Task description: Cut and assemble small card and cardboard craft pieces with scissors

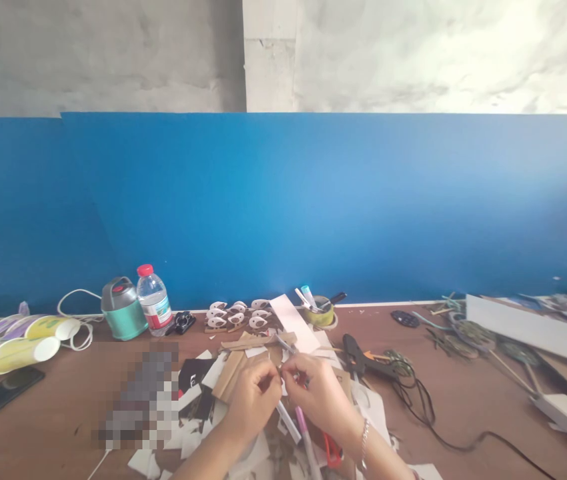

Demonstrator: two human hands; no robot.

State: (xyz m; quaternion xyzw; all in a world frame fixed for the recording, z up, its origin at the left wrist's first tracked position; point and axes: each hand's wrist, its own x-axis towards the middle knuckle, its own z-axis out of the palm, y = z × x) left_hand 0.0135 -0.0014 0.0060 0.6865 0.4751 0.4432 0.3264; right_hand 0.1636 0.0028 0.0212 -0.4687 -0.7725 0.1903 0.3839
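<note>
Scraps of paper (191, 437) litter the brown counter (468, 393) beneath the left hand (253, 393) and right hand (319, 388), fingers curled and tips nearly meeting; whatever they may pinch is too small to tell. Just below, between the wrists, lie a white stick (288, 423) and a pink-purple pen (306, 437), with a black glue gun (356, 357) right of the right hand.

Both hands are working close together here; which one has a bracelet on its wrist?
The right hand: a silvery bracelet circles its wrist. The left hand shows no bracelet on its visible wrist and forearm.
</note>
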